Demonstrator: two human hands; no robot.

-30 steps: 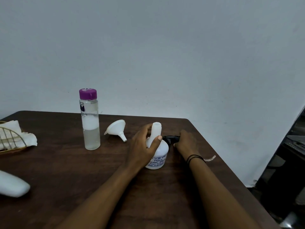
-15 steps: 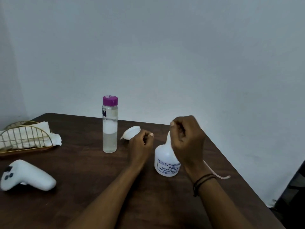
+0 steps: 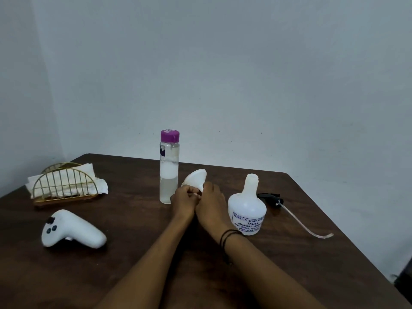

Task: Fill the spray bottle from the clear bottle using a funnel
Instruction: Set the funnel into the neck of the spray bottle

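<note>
Table (image 3: 289, 264): dark wood. Clear bottle (image 3: 169, 175) upright at centre, purple cap on, roughly half full. Spray bottle (image 3: 247, 210) upright at 3 o'clock of the hands, neck uncapped. Sprayer head (image 3: 270, 197) with tube lies just behind it, 2 o'clock. Controller (image 3: 71, 229) at 9 o'clock; napkin rack (image 3: 64, 184) at 10 o'clock. Funnel (image 3: 194, 178) at 12 o'clock of hands, tilted. Left hand (image 3: 184, 201) curled, fingertips pinching funnel base. Right hand (image 3: 210, 204) touches it; grip hidden, cannot tell.

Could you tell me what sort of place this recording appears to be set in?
Probably a plain indoor room: a dark wooden table against a bare pale wall, bearing a gold wire napkin holder and a white handheld controller.
</note>
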